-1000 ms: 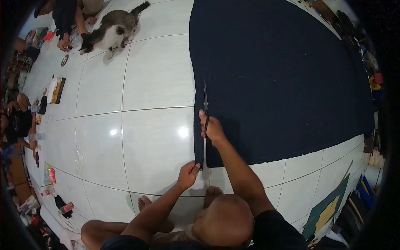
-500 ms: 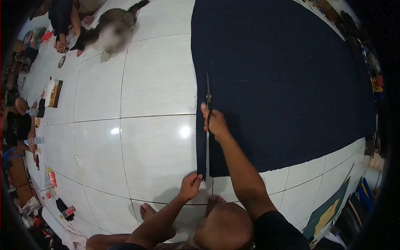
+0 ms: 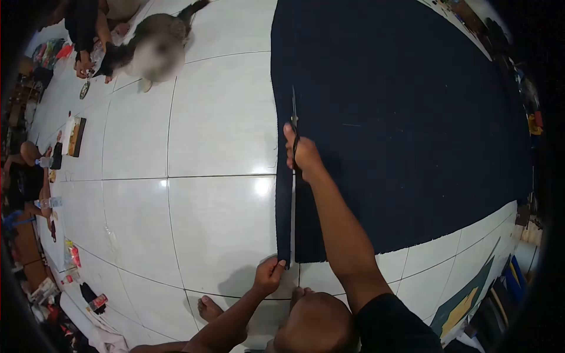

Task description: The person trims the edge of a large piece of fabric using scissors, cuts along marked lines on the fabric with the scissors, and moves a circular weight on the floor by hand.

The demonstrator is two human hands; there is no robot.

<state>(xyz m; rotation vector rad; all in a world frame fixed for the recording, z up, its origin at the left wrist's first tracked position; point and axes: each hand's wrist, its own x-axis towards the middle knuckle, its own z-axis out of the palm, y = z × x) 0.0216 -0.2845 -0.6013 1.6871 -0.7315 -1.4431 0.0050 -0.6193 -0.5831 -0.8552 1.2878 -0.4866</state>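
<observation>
A wide sheet of dark navy fabric (image 3: 400, 147) lies spread on the tiled floor. My right hand (image 3: 305, 154) is closed round the handles of a pair of scissors (image 3: 295, 115), whose blades point away from me along the cloth near its left edge. Behind the scissors runs a straight slit, parting a narrow fabric strip (image 3: 284, 217) from the main sheet. At the near end of that strip, my left hand (image 3: 269, 275) pinches its corner between thumb and fingers.
A cat (image 3: 159, 50) lies at the upper left, beside another person's hands (image 3: 85, 63). A tissue box (image 3: 75, 136) and water bottles (image 3: 50, 202) stand along the left side. Dark green sheet material (image 3: 465, 300) lies at lower right.
The scissors and my right hand have moved forward along the fabric, and the slit behind them is longer. My left hand still pinches the strip's end.
</observation>
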